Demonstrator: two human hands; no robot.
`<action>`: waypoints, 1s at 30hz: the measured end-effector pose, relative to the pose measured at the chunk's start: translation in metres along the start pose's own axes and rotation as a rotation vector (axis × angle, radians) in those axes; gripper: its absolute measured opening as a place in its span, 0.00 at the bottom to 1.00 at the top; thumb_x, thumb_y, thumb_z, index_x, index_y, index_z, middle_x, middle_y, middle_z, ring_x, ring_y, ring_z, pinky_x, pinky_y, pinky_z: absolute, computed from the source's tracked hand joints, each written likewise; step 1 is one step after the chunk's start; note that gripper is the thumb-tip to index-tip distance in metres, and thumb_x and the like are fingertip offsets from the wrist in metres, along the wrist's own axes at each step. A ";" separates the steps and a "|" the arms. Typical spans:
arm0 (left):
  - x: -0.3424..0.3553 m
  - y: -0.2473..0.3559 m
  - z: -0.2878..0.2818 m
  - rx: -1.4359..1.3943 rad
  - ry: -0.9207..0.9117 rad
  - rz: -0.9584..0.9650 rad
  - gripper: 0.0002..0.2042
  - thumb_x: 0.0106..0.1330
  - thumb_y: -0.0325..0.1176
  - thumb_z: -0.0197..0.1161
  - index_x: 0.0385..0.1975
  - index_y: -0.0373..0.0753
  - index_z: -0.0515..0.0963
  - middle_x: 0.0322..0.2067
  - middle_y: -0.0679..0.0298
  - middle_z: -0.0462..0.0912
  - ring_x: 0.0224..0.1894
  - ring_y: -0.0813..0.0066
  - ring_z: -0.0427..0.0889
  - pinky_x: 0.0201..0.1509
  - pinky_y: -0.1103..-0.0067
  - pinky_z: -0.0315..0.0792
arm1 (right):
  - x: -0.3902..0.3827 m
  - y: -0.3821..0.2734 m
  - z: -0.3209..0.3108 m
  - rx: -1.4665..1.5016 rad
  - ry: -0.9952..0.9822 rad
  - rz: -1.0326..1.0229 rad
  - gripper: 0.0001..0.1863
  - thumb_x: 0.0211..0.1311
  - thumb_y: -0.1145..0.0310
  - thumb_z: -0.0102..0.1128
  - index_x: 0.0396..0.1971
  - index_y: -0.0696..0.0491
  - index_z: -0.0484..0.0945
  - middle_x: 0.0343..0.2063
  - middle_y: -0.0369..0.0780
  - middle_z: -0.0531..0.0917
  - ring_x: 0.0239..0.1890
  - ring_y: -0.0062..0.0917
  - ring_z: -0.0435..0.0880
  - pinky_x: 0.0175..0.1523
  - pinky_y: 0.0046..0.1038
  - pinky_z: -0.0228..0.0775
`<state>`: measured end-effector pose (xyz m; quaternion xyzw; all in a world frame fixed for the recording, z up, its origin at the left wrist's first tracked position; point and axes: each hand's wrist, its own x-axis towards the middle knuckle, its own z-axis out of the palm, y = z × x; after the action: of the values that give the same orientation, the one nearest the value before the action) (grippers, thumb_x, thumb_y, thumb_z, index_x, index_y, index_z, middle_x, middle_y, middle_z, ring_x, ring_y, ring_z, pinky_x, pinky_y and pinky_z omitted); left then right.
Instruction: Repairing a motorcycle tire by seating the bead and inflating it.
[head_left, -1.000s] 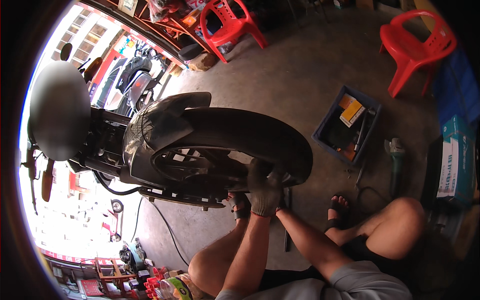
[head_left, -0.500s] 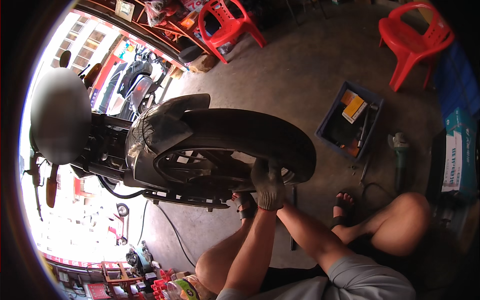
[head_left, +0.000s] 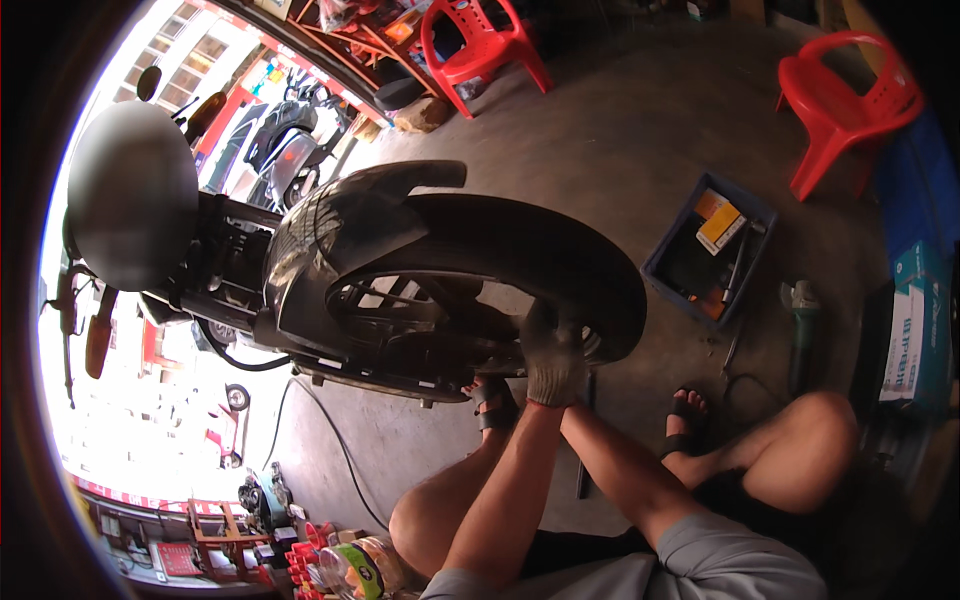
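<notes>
A motorcycle's black tyre (head_left: 540, 235), under a glossy dark fender (head_left: 330, 210), lies across the middle of the view. My left hand (head_left: 552, 355), in a grey knit glove, is at the right end of the wheel's lower rim, its fingers curled onto it. Behind it my right forearm (head_left: 615, 450) runs up to the same spot, with the right hand hidden by the left, so its hold does not show. A long dark bar (head_left: 583, 480) lies on the floor below the hands. The motorcycle's fork (head_left: 240, 225) extends leftward from the wheel.
A blue crate (head_left: 705, 245) of tools and boxes, an angle grinder (head_left: 801, 325) and a teal carton (head_left: 915, 330) are right. Red chairs (head_left: 840, 110) stand behind. A cable (head_left: 335, 430) crosses the floor (head_left: 660, 120). Tools and jars (head_left: 355, 565) sit lower left, parked scooters (head_left: 285, 150) outside.
The whole view has shifted slightly as my head moved. My gloved left hand stays at the same part of the wheel, with only small movement.
</notes>
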<state>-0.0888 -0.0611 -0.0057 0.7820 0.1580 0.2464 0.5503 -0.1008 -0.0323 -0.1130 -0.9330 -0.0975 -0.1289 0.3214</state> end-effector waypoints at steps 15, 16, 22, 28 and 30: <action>0.009 0.010 -0.005 -0.111 -0.086 -0.079 0.19 0.62 0.41 0.57 0.43 0.30 0.72 0.28 0.57 0.80 0.30 0.66 0.79 0.37 0.74 0.72 | 0.000 0.020 0.018 0.497 -0.054 0.072 0.16 0.64 0.61 0.50 0.49 0.50 0.70 0.34 0.37 0.77 0.34 0.25 0.77 0.37 0.29 0.75; 0.010 0.009 -0.006 -0.005 -0.092 -0.038 0.19 0.61 0.40 0.59 0.44 0.30 0.72 0.28 0.57 0.80 0.31 0.64 0.80 0.39 0.73 0.72 | -0.001 0.022 0.017 0.629 -0.070 0.109 0.16 0.64 0.61 0.50 0.49 0.50 0.70 0.34 0.37 0.77 0.34 0.25 0.77 0.37 0.29 0.75; 0.006 0.007 -0.004 0.087 0.113 -0.054 0.22 0.58 0.39 0.61 0.48 0.31 0.71 0.39 0.51 0.81 0.45 0.60 0.80 0.50 0.73 0.70 | -0.024 0.020 0.004 1.466 -0.288 0.392 0.16 0.65 0.61 0.49 0.50 0.50 0.70 0.35 0.37 0.77 0.34 0.25 0.77 0.38 0.29 0.75; 0.015 0.007 -0.018 0.036 -0.112 0.012 0.24 0.57 0.40 0.60 0.49 0.31 0.70 0.44 0.48 0.79 0.51 0.57 0.77 0.54 0.72 0.68 | -0.042 0.005 -0.013 2.007 -0.665 0.592 0.16 0.66 0.60 0.49 0.50 0.50 0.70 0.35 0.37 0.77 0.34 0.25 0.77 0.38 0.29 0.74; 0.016 0.009 -0.021 0.065 -0.120 -0.016 0.23 0.59 0.39 0.60 0.49 0.29 0.70 0.45 0.49 0.79 0.51 0.61 0.77 0.54 0.74 0.69 | -0.045 0.000 -0.017 2.118 -0.818 0.629 0.16 0.66 0.60 0.49 0.50 0.50 0.70 0.35 0.37 0.77 0.34 0.25 0.77 0.39 0.29 0.74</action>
<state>-0.0872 -0.0397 0.0114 0.8115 0.1388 0.1892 0.5352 -0.1465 -0.0476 -0.1138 -0.1558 -0.0174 0.4102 0.8984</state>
